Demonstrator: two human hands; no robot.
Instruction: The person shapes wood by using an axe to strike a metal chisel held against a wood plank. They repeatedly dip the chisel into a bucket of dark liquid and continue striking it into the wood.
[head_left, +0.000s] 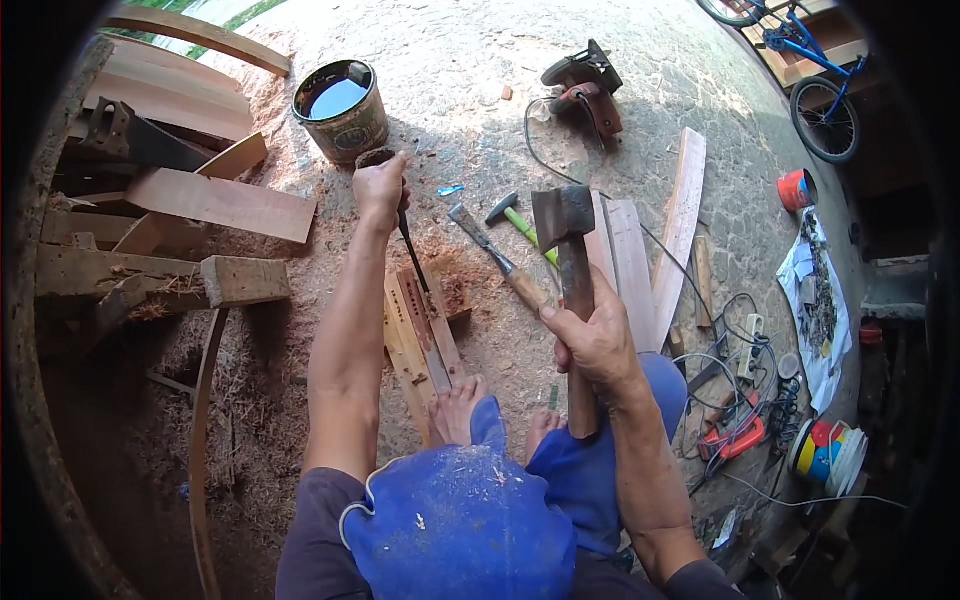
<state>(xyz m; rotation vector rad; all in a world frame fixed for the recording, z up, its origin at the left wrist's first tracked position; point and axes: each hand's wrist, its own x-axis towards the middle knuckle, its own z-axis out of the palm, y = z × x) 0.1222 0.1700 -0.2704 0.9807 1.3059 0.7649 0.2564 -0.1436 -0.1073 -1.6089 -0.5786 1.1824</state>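
Left hand (380, 190) clenches chisel (410, 240) at far end of wooden strips (421, 325) on the floor (450, 90), right hand (603, 335) grips hatchet (577, 272); off-centre blow could skid it toward left foot (457, 408).

The slim dark tool (412, 246) is partly covered by the left hand (380, 190), the hatchet (577, 280) by the right hand (598, 345); the bicycle (776, 40) is cropped by the top edge

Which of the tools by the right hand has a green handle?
The hammer with the dark head, lying beside the chisel. The chisel's handle is light wood; the heavy tool in the right hand has a brown one.
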